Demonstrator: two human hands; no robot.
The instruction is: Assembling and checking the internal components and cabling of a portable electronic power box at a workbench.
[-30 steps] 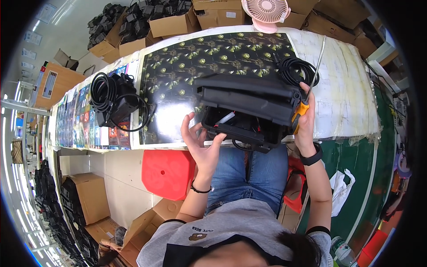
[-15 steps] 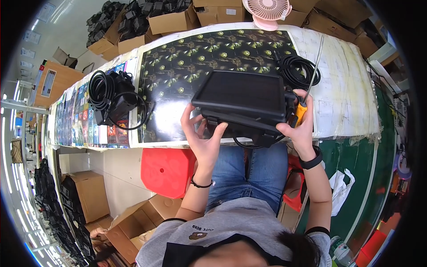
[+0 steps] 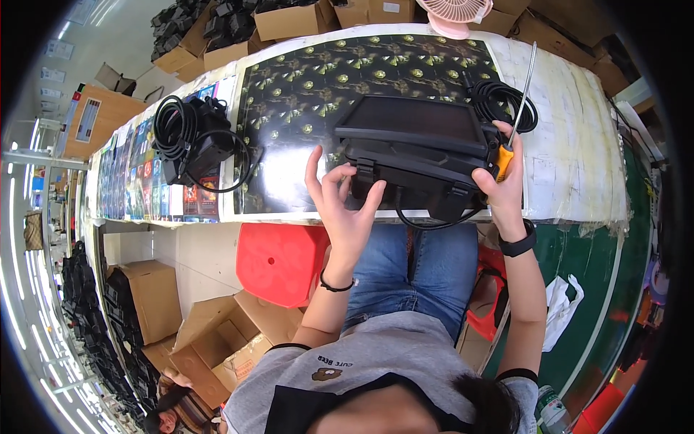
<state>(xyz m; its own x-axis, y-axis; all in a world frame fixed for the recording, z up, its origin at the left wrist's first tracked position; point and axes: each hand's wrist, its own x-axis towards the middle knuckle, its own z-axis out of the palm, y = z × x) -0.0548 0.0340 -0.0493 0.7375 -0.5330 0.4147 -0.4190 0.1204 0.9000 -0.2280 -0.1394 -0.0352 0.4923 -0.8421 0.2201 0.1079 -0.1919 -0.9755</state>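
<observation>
A black box-shaped device with a dark flat panel on top stands tilted at the table's near edge. Latches show on its front side, and a black cable loops beneath it. My left hand is at the device's left front corner, fingers spread, with bent fingertips by a latch. My right hand steadies the device's right end, thumb on its near side. In that same hand is a screwdriver with an orange handle, its long metal shaft pointing up and away.
A similar black device with coiled cable lies on the table's left part. Another black cable coil sits behind my right hand. A pink fan stands at the far edge. Cardboard boxes, a red stool and a person surround the table.
The device has tipped, showing more of its latched front. My left hand has slid off its upper left edge to the latch, fingers wider apart. My right hand keeps the screwdriver. The view has shifted slightly.
</observation>
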